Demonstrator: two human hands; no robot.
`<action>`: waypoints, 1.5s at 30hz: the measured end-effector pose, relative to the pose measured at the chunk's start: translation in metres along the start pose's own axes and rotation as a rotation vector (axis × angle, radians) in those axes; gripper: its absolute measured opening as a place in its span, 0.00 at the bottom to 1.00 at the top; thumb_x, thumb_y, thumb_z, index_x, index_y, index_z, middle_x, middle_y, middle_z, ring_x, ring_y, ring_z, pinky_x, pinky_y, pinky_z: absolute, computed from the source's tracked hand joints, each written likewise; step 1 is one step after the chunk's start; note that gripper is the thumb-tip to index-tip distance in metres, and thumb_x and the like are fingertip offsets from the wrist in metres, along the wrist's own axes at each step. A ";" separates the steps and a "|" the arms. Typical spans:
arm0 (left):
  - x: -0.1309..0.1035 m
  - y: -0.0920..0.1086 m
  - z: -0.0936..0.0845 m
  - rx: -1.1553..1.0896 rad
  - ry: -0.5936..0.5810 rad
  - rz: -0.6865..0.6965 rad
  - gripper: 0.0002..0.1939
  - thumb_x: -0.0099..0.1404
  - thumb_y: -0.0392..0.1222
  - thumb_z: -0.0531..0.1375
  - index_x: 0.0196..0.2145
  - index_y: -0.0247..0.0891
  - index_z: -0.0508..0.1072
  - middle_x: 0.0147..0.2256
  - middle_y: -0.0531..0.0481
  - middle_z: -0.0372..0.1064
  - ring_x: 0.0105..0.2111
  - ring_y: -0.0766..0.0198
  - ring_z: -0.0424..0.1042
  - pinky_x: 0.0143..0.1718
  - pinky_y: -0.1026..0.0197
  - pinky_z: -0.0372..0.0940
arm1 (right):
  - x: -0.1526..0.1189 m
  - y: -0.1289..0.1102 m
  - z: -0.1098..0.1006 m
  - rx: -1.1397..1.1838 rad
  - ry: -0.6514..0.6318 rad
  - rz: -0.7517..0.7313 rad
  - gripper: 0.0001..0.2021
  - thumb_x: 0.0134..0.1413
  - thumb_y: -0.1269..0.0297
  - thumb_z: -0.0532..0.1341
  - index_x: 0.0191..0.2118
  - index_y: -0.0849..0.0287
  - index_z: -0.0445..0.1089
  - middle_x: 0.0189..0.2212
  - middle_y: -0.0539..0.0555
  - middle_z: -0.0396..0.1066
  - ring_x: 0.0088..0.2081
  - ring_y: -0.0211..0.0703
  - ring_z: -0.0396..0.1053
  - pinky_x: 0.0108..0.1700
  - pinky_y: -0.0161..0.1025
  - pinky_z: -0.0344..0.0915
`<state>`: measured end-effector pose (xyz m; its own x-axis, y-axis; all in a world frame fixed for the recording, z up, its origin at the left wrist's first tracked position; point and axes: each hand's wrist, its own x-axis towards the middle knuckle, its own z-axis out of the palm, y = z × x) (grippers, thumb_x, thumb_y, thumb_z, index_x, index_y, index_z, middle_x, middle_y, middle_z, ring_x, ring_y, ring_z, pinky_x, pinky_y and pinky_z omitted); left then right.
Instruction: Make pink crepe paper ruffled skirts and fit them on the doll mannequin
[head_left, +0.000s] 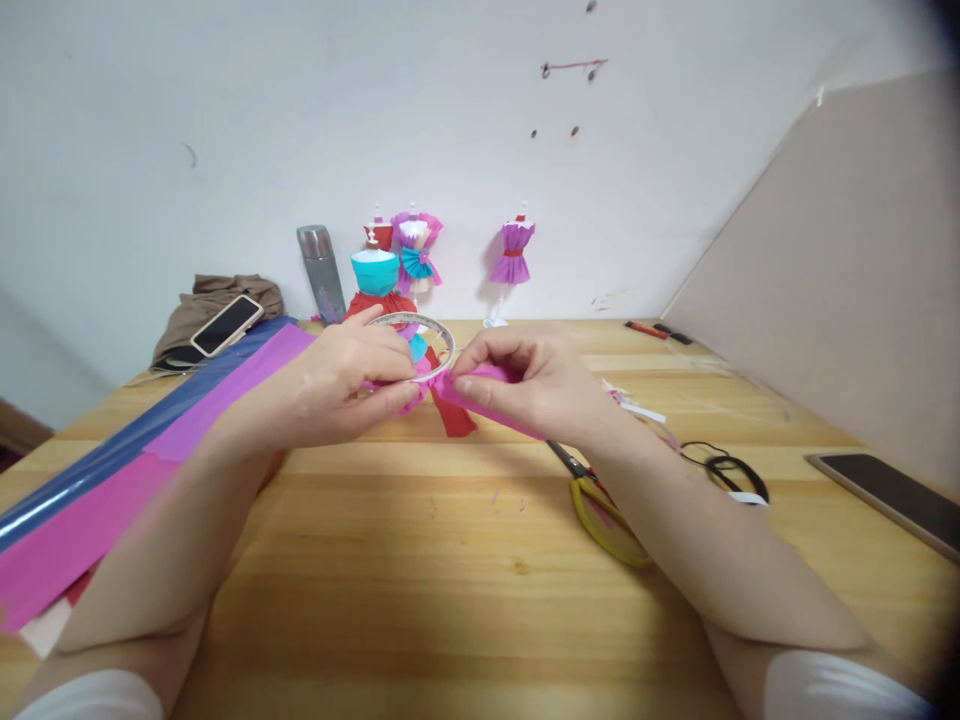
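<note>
My left hand (341, 375) is closed around a roll of tape (448, 338), its ring sticking out to the right of the fingers. Some pink paper shows under that thumb. Thumb and forefinger of my right hand (544, 385) pinch a pink strip of crepe paper (491, 397), gathered at its left end close to the tape. Both hands are raised over the wooden table (420, 590). Behind them stands a small dress form (375, 272) in turquoise and red paper, partly hidden by my left hand. A red paper strip (454, 415) hangs or lies just below the tape; which, I cannot tell.
Yellow-handled scissors (611, 520) lie beneath my right forearm. Two more dressed forms, one in purple (514, 255), stand by the wall, near a grey flask (321, 275). Paper sheets (90, 520) lie left, below a phone (227, 325). Black bands (739, 475) and another phone (889, 495) are right.
</note>
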<state>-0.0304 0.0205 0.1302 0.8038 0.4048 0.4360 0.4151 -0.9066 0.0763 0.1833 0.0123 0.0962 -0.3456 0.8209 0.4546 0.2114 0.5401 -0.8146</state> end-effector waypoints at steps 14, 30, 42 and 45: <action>-0.003 0.001 0.001 0.001 -0.016 0.005 0.16 0.71 0.37 0.53 0.27 0.35 0.74 0.27 0.51 0.73 0.31 0.65 0.71 0.46 0.58 0.63 | 0.002 0.002 0.000 -0.023 -0.004 0.025 0.06 0.45 0.63 0.65 0.23 0.56 0.70 0.21 0.48 0.68 0.23 0.37 0.62 0.25 0.36 0.58; -0.001 0.002 0.000 -0.099 -0.073 0.003 0.15 0.70 0.41 0.53 0.26 0.38 0.72 0.26 0.49 0.72 0.30 0.63 0.70 0.47 0.56 0.64 | 0.004 0.007 0.001 0.063 0.008 0.091 0.13 0.40 0.64 0.69 0.25 0.55 0.62 0.16 0.43 0.59 0.18 0.34 0.58 0.20 0.33 0.50; 0.000 -0.002 0.005 -0.088 0.055 -0.043 0.08 0.65 0.40 0.58 0.30 0.38 0.74 0.31 0.47 0.75 0.37 0.59 0.72 0.49 0.53 0.63 | 0.004 0.009 -0.003 0.028 -0.123 0.038 0.04 0.47 0.64 0.64 0.26 0.57 0.72 0.21 0.48 0.69 0.24 0.38 0.65 0.25 0.35 0.56; 0.000 -0.002 0.003 -0.036 0.182 -0.067 0.09 0.64 0.44 0.60 0.38 0.38 0.76 0.41 0.43 0.76 0.45 0.54 0.72 0.54 0.49 0.62 | 0.005 0.007 -0.005 0.080 -0.083 0.106 0.06 0.45 0.63 0.66 0.25 0.58 0.72 0.19 0.47 0.67 0.22 0.36 0.63 0.23 0.34 0.54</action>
<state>-0.0300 0.0222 0.1272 0.6832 0.4387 0.5838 0.4468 -0.8835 0.1409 0.1877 0.0215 0.0944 -0.3999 0.8529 0.3356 0.1781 0.4315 -0.8844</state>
